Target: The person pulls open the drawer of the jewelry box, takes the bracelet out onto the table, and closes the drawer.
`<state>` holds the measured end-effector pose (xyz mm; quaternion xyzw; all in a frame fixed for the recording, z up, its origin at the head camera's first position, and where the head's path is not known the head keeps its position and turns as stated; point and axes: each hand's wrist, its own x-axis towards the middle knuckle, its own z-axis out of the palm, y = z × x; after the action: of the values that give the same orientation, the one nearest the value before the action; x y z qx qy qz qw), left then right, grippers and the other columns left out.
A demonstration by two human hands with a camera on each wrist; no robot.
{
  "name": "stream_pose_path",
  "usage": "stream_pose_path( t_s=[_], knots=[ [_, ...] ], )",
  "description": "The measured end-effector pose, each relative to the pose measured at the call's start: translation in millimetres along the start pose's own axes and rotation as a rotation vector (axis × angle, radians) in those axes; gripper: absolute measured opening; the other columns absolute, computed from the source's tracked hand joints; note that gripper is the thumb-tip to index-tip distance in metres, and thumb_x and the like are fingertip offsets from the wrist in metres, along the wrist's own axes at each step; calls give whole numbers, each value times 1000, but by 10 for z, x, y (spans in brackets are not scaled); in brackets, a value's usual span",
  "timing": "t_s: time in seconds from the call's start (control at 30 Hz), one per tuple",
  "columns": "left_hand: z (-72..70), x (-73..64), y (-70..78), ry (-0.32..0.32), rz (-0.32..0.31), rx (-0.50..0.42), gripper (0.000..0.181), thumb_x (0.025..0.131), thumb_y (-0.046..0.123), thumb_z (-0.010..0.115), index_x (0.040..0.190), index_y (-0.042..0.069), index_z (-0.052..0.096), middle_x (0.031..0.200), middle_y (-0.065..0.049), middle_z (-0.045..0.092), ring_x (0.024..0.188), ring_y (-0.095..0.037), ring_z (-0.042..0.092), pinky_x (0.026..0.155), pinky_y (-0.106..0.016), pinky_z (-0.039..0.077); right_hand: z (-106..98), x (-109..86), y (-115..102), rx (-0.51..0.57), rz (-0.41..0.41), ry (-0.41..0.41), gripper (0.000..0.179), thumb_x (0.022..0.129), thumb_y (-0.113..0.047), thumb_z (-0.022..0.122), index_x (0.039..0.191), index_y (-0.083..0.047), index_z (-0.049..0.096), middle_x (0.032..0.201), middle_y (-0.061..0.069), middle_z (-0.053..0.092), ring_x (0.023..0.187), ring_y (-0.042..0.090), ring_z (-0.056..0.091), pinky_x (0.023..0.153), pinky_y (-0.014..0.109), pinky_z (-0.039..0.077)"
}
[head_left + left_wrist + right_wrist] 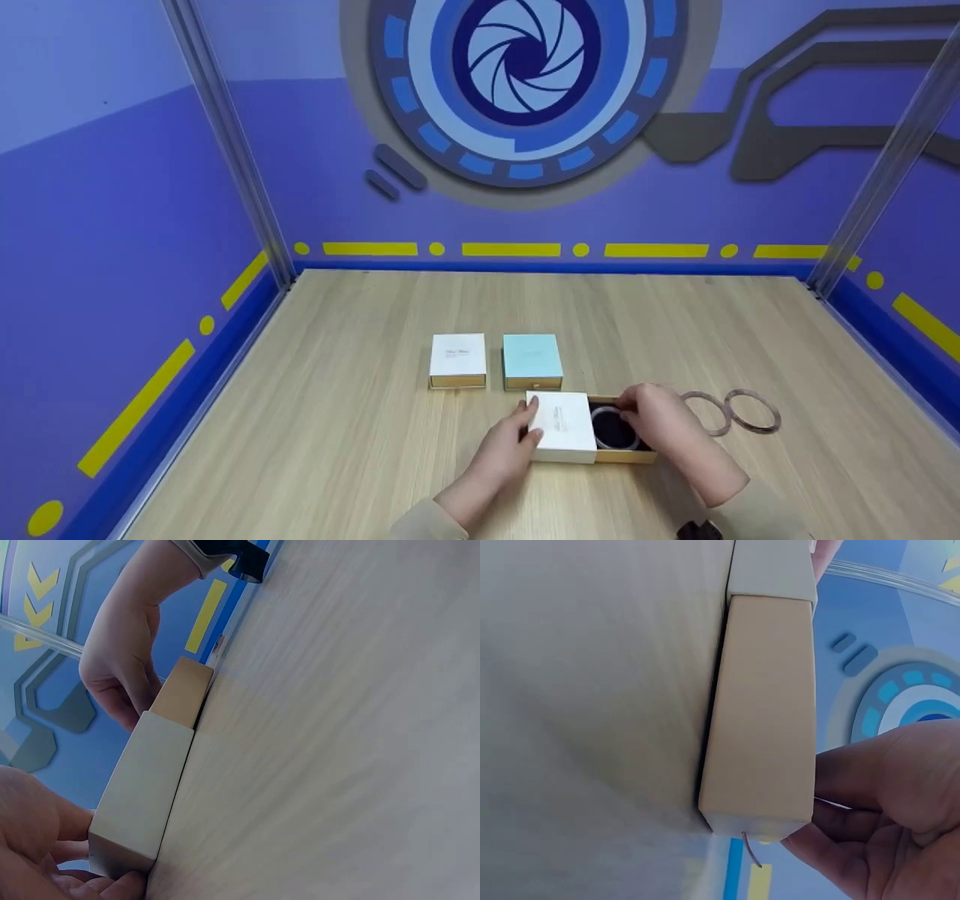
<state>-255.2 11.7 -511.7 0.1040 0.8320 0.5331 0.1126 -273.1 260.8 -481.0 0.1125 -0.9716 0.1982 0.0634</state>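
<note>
A white sliding gift box stands at the front of the table, its gold-sided drawer pulled out to the right. My left hand grips the white sleeve at its left end, fingers on top and thumb near the front edge. Inside the drawer a clear bangle sits on dark padding. My right hand reaches over the drawer's back right part, its curled fingertips pinching the bangle's edge. In the right wrist view a short ribbon pull hangs from the drawer's end.
Behind the box stand a closed white box and a closed mint-green box, side by side. Two more bangles, one clear and one darker, lie right of my right hand. Blue printed panels wall the table's back and sides.
</note>
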Motion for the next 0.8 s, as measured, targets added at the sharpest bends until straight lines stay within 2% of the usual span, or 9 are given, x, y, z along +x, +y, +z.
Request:
stream_pose_path(
  t_s=[0.2, 0.4, 0.6, 0.8],
  knots=[
    [-6, -3, 2, 0, -1, -1, 54, 107, 14, 54, 158, 9, 38, 168, -21, 27, 156, -39, 26, 127, -57, 25, 26, 31, -34, -120, -53, -4, 10, 83, 2, 79, 79, -4, 73, 76, 7, 69, 72, 18, 63, 62, 37, 56],
    [9, -9, 4, 3, 0, -8, 54, 106, 12, 54, 158, 7, 39, 167, -23, 27, 156, -40, 27, 126, -56, 27, 62, 35, -21, -190, -132, 48, 17, 80, 4, 78, 71, -5, 68, 70, 5, 65, 67, 17, 61, 58, 34, 55],
    [15, -10, 7, 8, -9, -3, 54, 107, 12, 53, 158, 8, 38, 167, -23, 27, 156, -39, 26, 126, -57, 26, 76, 50, 5, -163, -149, 87, 17, 76, 8, 74, 68, -4, 65, 67, 6, 61, 63, 16, 57, 54, 33, 52],
    [11, -7, 4, 10, -7, 1, 53, 107, 12, 53, 158, 8, 39, 167, -23, 27, 156, -39, 26, 127, -56, 26, 53, 55, 2, -98, -81, 58, 10, 75, 8, 71, 73, -2, 68, 72, 8, 63, 66, 18, 60, 57, 36, 55]
  ],
)
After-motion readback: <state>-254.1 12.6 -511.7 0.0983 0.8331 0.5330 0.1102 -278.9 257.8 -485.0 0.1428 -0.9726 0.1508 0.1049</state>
